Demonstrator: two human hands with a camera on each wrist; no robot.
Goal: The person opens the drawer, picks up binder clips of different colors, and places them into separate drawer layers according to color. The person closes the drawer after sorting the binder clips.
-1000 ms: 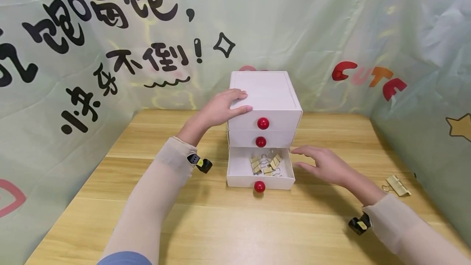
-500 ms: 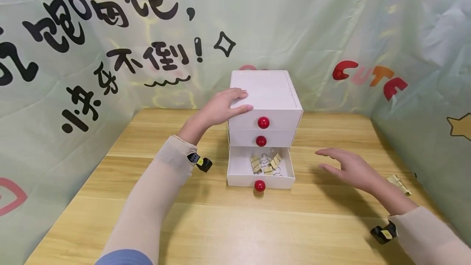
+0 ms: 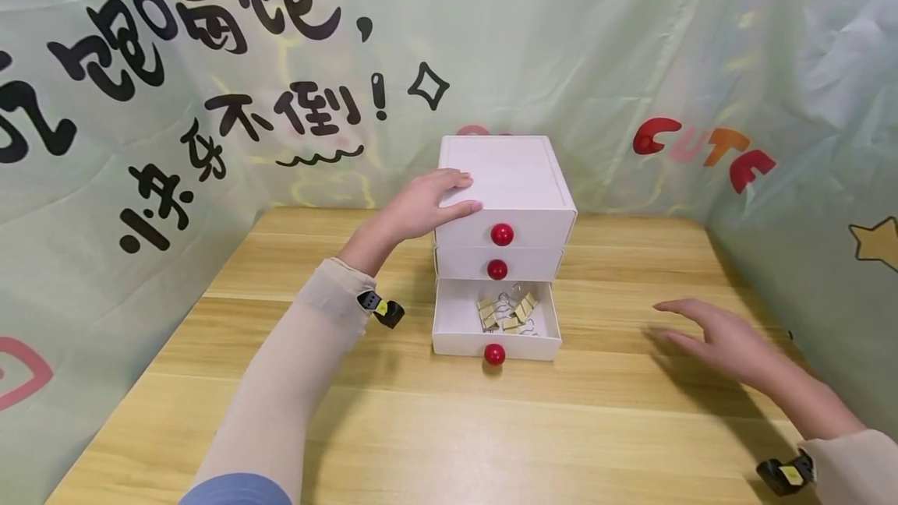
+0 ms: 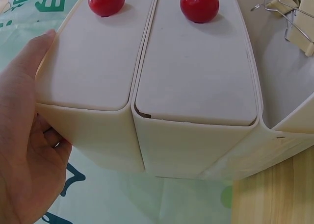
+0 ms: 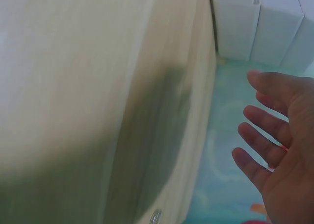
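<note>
A white drawer cabinet (image 3: 501,170) with red ball knobs stands at the middle of the table. Its bottom drawer (image 3: 459,341) is pulled out and holds several pale gold binder clips (image 3: 522,306); the upper two drawers are closed. My left hand (image 3: 417,209) rests over the cabinet's top left edge, the thumb along the front; in the left wrist view its fingers are partly hidden. Well to the right of the cabinet, my right hand (image 3: 730,345) hovers above the table with fingers spread, touching nothing. In the right wrist view its palm (image 5: 284,185) holds nothing.
The wooden table (image 3: 449,427) is bounded by a printed cloth backdrop (image 3: 561,45) at the back and sides. A wire loop (image 5: 155,216) shows at the bottom of the right wrist view. The open drawer juts toward the front.
My right hand has moved away from the drawer to the right and slightly nearer, and its arm now covers the loose binder clip. The left hand and cabinet have stayed put.
</note>
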